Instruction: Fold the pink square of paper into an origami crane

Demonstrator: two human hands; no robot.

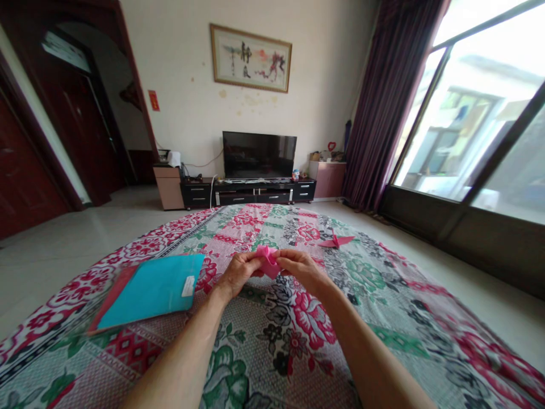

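Note:
A small piece of folded pink paper (268,262) is held up over the middle of the cloth-covered table. My left hand (242,272) pinches its left side, and my right hand (300,266) pinches its right side. Both hands have their fingers closed on the paper, with the fingertips partly hidden behind it. Beyond my right hand, a pink folded paper bird (336,242) rests on the cloth with its pointed ends spread to the sides.
The round table has a flowered cloth (230,363). At the left lies a clear packet of blue and red paper (155,289) with a white label. Farther back are a television (259,156) on a black cabinet (238,196), a curtain and a window.

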